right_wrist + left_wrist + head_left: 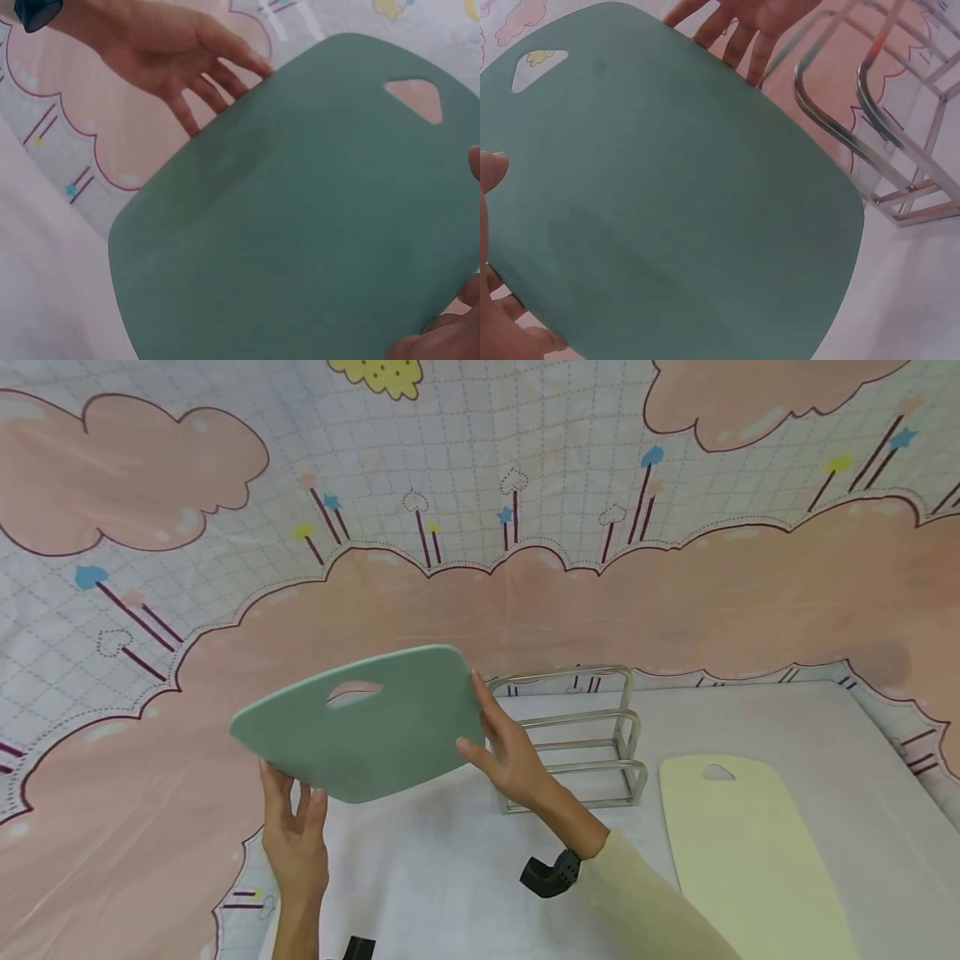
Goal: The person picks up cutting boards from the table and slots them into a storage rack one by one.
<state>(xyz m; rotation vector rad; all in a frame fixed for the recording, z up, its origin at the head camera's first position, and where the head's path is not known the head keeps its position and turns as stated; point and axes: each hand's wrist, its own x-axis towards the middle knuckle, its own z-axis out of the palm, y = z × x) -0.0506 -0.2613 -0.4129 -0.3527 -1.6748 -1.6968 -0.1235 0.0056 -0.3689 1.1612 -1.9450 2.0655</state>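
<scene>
A green cutting board (405,735) is held up, tilted, above the white table, its cut-out handle slot toward the far edge. My left hand (296,839) grips the board's near left edge from below. At the right edge my right hand (517,764) holds it, thumb on the near face and the other fingers partly hidden behind. In the left wrist view the board (682,187) fills most of the picture, and the left thumb (491,171) lies over its face. Just behind the right hand stands a metal wire rack (577,719) with several upright loops.
A pale yellow cutting board (742,852) lies flat on the white table (847,777) at the right, beside the rack. Behind the table hangs a patterned cloth (675,602) with clouds. A black wrist mount (551,874) sits on the right wrist.
</scene>
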